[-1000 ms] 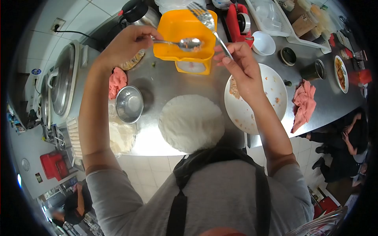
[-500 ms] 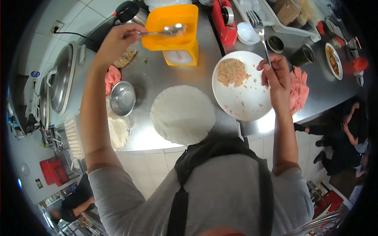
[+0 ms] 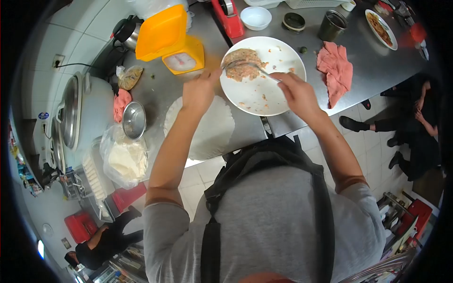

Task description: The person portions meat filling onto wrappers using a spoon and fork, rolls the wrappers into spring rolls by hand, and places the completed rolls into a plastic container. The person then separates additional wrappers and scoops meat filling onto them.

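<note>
A white plate (image 3: 278, 101) carries a mound of minced, orange-flecked filling (image 3: 244, 71), with stray bits scattered around it. At the plate's left edge my left hand (image 3: 200, 90) is closed on a spoon (image 3: 226, 65), mostly hidden or blurred. From the other side my right hand (image 3: 298, 90) grips a fork (image 3: 265, 71) by its handle; its head reaches into the filling. Below my left forearm lies a round, flat sheet of dough (image 3: 212, 129), partly covered by the arm. A yellow kitchen scale (image 3: 183, 55) with an orange tray stands beyond my left hand.
To the left are a metal bowl (image 3: 134, 120), a plastic bag of dough (image 3: 124, 158) and a large lidded pot (image 3: 94, 113). A pink cloth (image 3: 335, 70), white bowl (image 3: 255, 18) and dark metal cup (image 3: 333, 25) lie beyond the plate. Other people are at both sides.
My left hand has brought the spoon from the scale's tray to the plate. My right hand has lowered the fork from upright into the filling. The view has shifted right.
</note>
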The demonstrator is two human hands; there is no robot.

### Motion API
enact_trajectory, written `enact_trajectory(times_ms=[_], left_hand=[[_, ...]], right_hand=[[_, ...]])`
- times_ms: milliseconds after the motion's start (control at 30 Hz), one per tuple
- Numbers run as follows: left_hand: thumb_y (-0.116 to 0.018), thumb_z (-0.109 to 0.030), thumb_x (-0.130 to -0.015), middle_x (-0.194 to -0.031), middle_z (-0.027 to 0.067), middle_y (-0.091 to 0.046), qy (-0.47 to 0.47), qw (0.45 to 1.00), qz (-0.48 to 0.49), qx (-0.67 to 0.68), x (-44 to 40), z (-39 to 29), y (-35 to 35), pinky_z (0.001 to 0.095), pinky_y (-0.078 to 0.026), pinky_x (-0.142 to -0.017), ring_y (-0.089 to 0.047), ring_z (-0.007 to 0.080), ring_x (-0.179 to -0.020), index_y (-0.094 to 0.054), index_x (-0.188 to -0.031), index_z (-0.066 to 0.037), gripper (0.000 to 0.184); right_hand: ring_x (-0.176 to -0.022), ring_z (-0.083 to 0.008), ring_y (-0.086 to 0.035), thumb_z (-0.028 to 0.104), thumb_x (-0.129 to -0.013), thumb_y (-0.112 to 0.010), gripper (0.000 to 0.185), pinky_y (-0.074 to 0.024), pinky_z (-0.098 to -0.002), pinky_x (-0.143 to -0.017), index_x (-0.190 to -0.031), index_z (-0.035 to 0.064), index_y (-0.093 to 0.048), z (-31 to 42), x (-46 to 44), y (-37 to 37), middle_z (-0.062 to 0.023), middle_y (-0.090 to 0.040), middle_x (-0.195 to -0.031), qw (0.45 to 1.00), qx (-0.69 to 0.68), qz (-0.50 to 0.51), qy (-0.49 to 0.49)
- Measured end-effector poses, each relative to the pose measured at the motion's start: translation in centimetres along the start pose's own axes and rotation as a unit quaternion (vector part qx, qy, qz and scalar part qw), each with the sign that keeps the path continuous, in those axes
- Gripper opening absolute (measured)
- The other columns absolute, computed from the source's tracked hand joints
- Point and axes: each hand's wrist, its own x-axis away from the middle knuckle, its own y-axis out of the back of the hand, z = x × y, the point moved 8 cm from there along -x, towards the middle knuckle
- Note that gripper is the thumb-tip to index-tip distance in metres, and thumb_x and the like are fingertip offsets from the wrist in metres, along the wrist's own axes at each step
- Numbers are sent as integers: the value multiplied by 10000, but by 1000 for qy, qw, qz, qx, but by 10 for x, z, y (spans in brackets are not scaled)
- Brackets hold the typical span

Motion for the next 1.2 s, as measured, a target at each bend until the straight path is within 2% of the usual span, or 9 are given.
enact_trajectory(times_ms=[33,133,367,467,533,767,933,1033,1200], left_hand=[[-628,-35,-803,-879,68,-674,5,1000,12,-28,6,-4,-7,400,-565,-646,-700,272,-775,-659,-1227,-169,446],[-623,-43,-815,-841,67,-651,10,999,18,-45,18,-10,-20,392,-565,-629,-697,266,-766,-647,-1256,-169,459],[-633,-42,-802,-835,56,-647,14,999,-4,-50,38,-29,-24,387,-549,-608,-684,242,-743,-672,-1257,-202,484],[-636,-39,-794,-820,50,-639,21,999,-4,-44,24,-30,13,378,-544,-608,-675,236,-732,-710,-1192,-199,435],[-639,-38,-788,-804,48,-631,40,997,-48,-42,18,-30,29,374,-543,-612,-674,239,-731,-732,-1130,-196,388],[-636,-26,-786,-837,51,-646,58,998,-29,-15,31,-40,-21,371,-546,-619,-679,240,-766,-722,-1156,-189,413],[-641,-32,-780,-825,56,-652,-1,999,-43,-7,37,-47,1,374,-550,-632,-682,242,-747,-717,-1152,-175,405],[-644,-24,-769,-823,49,-656,19,998,-56,-15,30,-48,23,374,-547,-628,-679,243,-729,-718,-1154,-180,422],[-642,-8,-756,-811,42,-660,36,999,-36,-3,32,-70,-7,370,-546,-631,-679,239,-731,-726,-1155,-201,451]], right_hand=[[-734,-328,-679,45,-925,-611,331,-552,-441,-662,-1236,138,-672,1,3,-11,-127,-665,-914,997,65,40,7],[-775,-332,-696,25,-876,-586,413,-563,-453,-653,-1259,151,-674,-18,12,-32,-118,-648,-927,986,146,83,-9],[-802,-352,-697,41,-873,-582,377,-571,-463,-691,-1224,131,-688,-19,22,-34,-141,-663,-959,979,147,136,-40],[-830,-361,-704,28,-851,-609,388,-572,-470,-716,-1218,127,-691,-8,16,-4,-146,-677,-985,989,95,107,-30],[-835,-359,-707,14,-835,-622,397,-573,-468,-720,-1209,123,-695,-9,8,9,-148,-679,-988,991,99,87,-31],[-850,-353,-713,-24,-805,-630,400,-577,-465,-730,-1171,109,-718,-26,5,3,-154,-690,-1030,977,179,105,-47],[-869,-345,-713,-21,-818,-608,413,-576,-459,-744,-1183,133,-722,-26,6,14,-147,-693,-1043,979,174,99,-31],[-888,-340,-713,-19,-824,-601,420,-576,-453,-757,-1189,148,-725,-24,-1,21,-136,-696,-1046,984,152,91,-29],[-891,-326,-712,5,-836,-622,400,-574,-451,-747,-1191,155,-728,-38,-4,4,-111,-704,-1036,974,183,126,-34]])
